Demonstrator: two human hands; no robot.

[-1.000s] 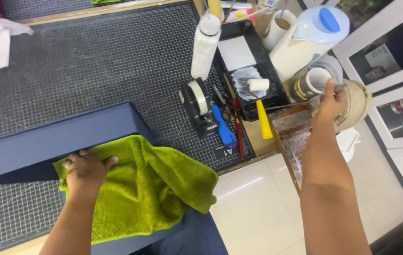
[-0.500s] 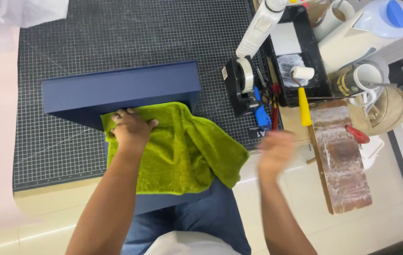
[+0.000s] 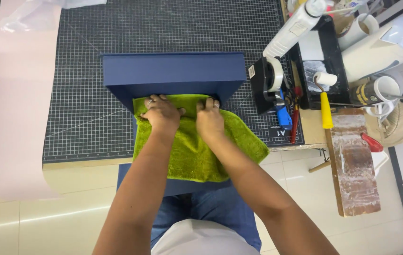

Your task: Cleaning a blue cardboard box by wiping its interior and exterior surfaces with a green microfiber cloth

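Both hands are pressing flat on the green towel (image 3: 196, 141) at frame centre: left hand (image 3: 162, 113) & right hand (image 3: 209, 118) side by side, fingers spread and pushing down, neither grip closing round anything. The towel is lying over the near panel of the dark blue box (image 3: 173, 75), probably to keep skin off the covering. The box is sitting on the gridded cutting mat (image 3: 83, 118) on the bench. Tape dispenser (image 3: 270, 82) & yellow-handled roller (image 3: 325, 101) are waiting right of centre.

Left of the navy box (image 3: 173, 73) the cutting mat (image 3: 78, 94) lies open; to its right a tape dispenser (image 3: 268, 82) and black tray (image 3: 322, 61) (crowded with tools) block passage.
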